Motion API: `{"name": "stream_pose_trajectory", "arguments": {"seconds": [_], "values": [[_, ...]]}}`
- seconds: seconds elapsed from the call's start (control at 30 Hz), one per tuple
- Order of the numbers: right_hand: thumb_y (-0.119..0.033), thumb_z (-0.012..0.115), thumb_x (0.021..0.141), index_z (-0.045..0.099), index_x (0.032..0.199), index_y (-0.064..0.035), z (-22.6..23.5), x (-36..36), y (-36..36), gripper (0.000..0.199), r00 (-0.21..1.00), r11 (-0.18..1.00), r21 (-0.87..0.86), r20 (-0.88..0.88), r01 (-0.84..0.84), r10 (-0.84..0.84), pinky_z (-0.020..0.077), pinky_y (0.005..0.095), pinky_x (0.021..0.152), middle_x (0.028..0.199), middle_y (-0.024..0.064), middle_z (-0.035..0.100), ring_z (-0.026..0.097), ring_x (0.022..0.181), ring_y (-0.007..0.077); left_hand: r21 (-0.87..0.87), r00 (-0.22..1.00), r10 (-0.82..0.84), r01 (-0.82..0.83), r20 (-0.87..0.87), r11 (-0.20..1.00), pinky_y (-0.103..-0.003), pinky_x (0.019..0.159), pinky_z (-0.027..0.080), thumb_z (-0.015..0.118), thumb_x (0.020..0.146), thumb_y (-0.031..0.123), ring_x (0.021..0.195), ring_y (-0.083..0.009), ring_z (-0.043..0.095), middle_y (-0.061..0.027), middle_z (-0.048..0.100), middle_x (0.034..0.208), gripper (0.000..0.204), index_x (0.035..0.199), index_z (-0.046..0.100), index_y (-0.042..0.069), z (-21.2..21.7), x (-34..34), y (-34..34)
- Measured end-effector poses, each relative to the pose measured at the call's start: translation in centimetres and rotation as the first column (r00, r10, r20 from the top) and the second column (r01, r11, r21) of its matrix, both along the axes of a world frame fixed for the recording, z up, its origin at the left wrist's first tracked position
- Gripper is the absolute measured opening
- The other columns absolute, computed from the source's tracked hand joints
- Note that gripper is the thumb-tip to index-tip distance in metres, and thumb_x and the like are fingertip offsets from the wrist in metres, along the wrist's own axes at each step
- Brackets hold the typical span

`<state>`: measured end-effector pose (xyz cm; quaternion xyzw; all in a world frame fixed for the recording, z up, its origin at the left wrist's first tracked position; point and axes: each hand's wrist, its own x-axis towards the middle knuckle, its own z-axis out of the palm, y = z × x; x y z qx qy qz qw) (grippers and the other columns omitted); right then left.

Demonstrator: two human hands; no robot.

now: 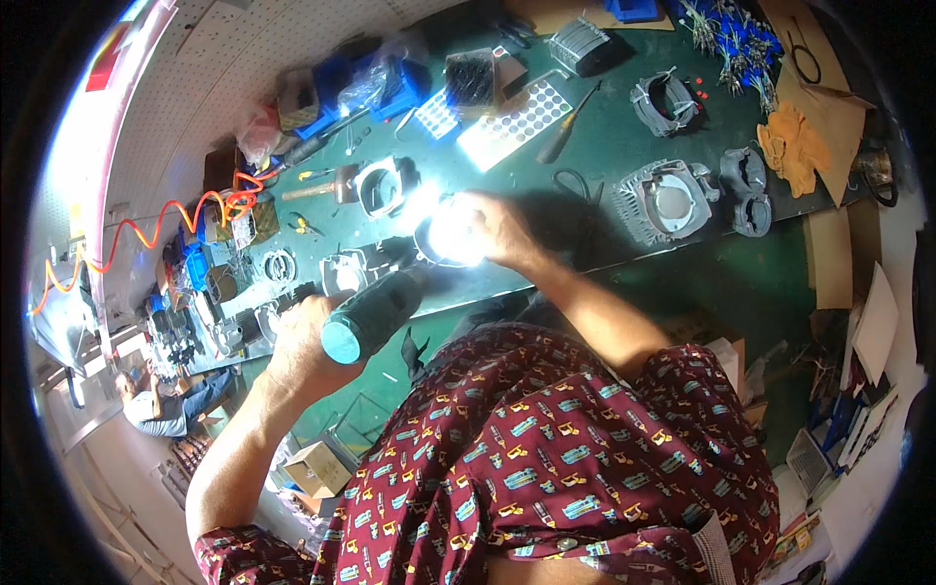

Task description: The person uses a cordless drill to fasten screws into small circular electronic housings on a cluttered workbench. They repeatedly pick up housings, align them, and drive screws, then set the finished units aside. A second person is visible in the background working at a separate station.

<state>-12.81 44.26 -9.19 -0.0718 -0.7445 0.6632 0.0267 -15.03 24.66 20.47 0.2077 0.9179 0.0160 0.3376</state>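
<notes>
My left hand [298,339] is closed around a cordless drill [378,310] with a teal rear end and dark body, pointed up and right over the bench edge. Just ahead of the drill, my right hand [499,230] grips a round metal housing [429,244] from its right side. Strong white glare washes out most of the housing and the fingertips. Whether the drill's tip touches the housing cannot be made out. Close by on the bench are another cast metal housing [380,187] and a hammer [336,185] with a wooden handle.
The green bench [585,127] also bears a finned metal housing [671,200], a dotted sticker sheet [517,125], a screwdriver [570,122] and orange gloves [792,146]. An orange coiled hose [175,214] hangs at left. Another person [161,405] sits at the far left.
</notes>
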Motion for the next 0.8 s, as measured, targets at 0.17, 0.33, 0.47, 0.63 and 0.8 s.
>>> {"name": "stream_pose_trajectory", "arguments": {"seconds": [0.17,0.33,0.47,0.63,0.8], "values": [[-0.016,0.053,0.096,0.065,0.125,-0.003,0.4,0.2,-2.1,0.033,0.999,0.995,0.096,-0.036,0.036,-0.032,0.0504,0.0412,0.095,0.12,0.0197,0.068,0.065,0.108,0.0369,0.013,1.0,-0.001,0.001,-0.007,1.0,-0.043,0.066,0.056,0.075,0.076,0.014,0.07,-0.0352,0.07,-0.0179,0.071,0.078,0.023,0.095,0.069,0.004,0.3,0.2,-2.2],[-0.015,0.055,0.095,0.065,0.124,-0.0037,0.4,0.2,-1.7,0.033,0.999,1.0,0.007,0.039,-0.019,0.018,0.0507,0.0419,0.094,0.119,0.0195,0.068,0.065,0.107,0.0373,0.02,1.0,0.013,-0.013,-0.002,1.0,-0.043,0.066,0.056,0.076,0.075,0.015,0.073,-0.0361,0.07,-0.0172,0.071,0.079,0.024,0.096,0.069,0.005,0.0,0.5,-2.2],[-0.015,0.055,0.095,0.065,0.125,-0.0045,0.0,0.1,-1.7,0.033,1.0,1.0,0.004,-0.021,0.011,-0.011,0.0512,0.0412,0.093,0.117,0.0187,0.069,0.066,0.107,0.0372,-0.026,1.0,0.007,-0.007,-0.019,1.0,-0.043,0.067,0.056,0.077,0.075,0.017,0.074,-0.0366,0.071,-0.0173,0.071,0.08,0.026,0.096,0.069,0.005,0.3,0.8,-1.4],[-0.017,0.053,0.095,0.064,0.125,-0.001,-0.1,-0.3,-2.2,0.035,1.0,1.0,-0.006,0.012,-0.009,0.009,0.0498,0.0404,0.096,0.121,0.0224,0.066,0.064,0.111,0.0378,-0.059,1.0,0.023,-0.023,-0.007,0.998,-0.043,0.069,0.057,0.079,0.075,0.021,0.078,-0.0363,0.071,-0.0189,0.072,0.084,0.03,0.099,0.071,0.006,2.2,-0.1,-0.8],[-0.018,0.051,0.094,0.063,0.125,0.0003,1.8,-0.4,-2.2,0.038,1.0,0.995,0.095,-0.027,-0.01,0.012,0.048,0.0407,0.098,0.122,0.024,0.066,0.062,0.114,0.0391,0.156,0.992,0.121,-0.113,-0.046,0.981,-0.036,0.074,0.056,0.079,0.082,0.019,0.078,-0.0223,0.07,-0.0127,0.073,0.089,0.03,0.108,0.07,0.007,3.2,0.8,-4.1]]}}
